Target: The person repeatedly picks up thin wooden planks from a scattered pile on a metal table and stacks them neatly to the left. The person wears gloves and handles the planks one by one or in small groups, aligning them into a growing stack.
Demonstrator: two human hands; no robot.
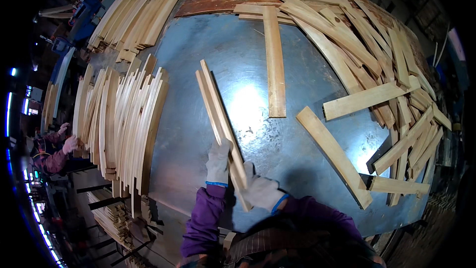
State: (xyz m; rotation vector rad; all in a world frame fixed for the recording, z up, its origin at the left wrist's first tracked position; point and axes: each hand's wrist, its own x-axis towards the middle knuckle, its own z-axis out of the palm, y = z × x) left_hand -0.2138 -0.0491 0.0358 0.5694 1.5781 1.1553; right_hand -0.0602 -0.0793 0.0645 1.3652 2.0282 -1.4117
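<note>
A small bundle of thin wooden slats [214, 100] stands on edge on the blue-grey metal table [198, 49], running from the near edge away toward the middle. My left hand [218, 163], in a white glove with a purple sleeve, grips the bundle from its left side. My right hand [262, 191], also gloved, clasps the near end of the same slats from the right. Both hands are closed around the wood.
A long row of slats set on edge [126, 124] fills the table's left. Another stack [134, 20] lies at the far left. Loose flat slats [275, 64] [333, 155] and a jumbled heap [391, 84] cover the right. Another person's gloved hands [68, 140] touch the row's left end.
</note>
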